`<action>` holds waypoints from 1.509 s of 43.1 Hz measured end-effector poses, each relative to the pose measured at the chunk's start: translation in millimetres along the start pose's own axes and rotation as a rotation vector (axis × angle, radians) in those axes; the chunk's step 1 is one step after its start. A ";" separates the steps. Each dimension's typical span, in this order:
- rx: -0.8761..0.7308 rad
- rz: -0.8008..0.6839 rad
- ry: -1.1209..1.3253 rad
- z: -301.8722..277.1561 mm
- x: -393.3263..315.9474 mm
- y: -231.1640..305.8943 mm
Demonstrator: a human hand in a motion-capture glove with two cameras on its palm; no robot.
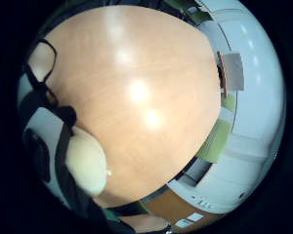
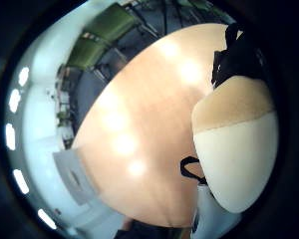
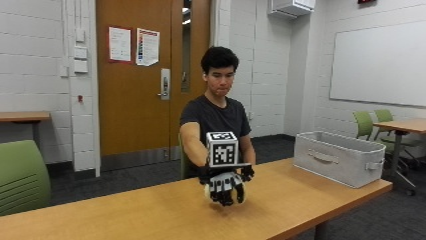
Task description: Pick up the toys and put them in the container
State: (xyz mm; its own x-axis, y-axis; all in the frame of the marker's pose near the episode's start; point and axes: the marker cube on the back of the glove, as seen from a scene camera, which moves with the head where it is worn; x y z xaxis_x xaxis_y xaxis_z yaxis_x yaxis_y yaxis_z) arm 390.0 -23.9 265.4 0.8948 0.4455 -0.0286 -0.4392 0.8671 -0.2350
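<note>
**Toy in hand, above table**

R gloved hand (image 3: 225, 187) is curling its fingers round a cream-and-tan toy (image 2: 236, 149), hanging just above the table (image 3: 166, 212). The grey container (image 3: 338, 157) is sitting on the table too, well apart from the hand, nr the table's end.

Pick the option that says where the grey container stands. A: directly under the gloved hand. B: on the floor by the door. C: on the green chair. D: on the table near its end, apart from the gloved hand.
D: in the outside view the grey fabric container stands on the wooden table near its end, well apart from the gloved right hand, which is raised above the tabletop.
</note>
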 end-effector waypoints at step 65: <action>0.247 -0.923 -0.168 -262.7 -539.8 283.4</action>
State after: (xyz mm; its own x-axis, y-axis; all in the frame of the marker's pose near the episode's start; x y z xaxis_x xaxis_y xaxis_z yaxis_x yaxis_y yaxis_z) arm -196.5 -77.2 -41.0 0.8810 -0.4249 0.2083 0.4091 0.9051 0.1161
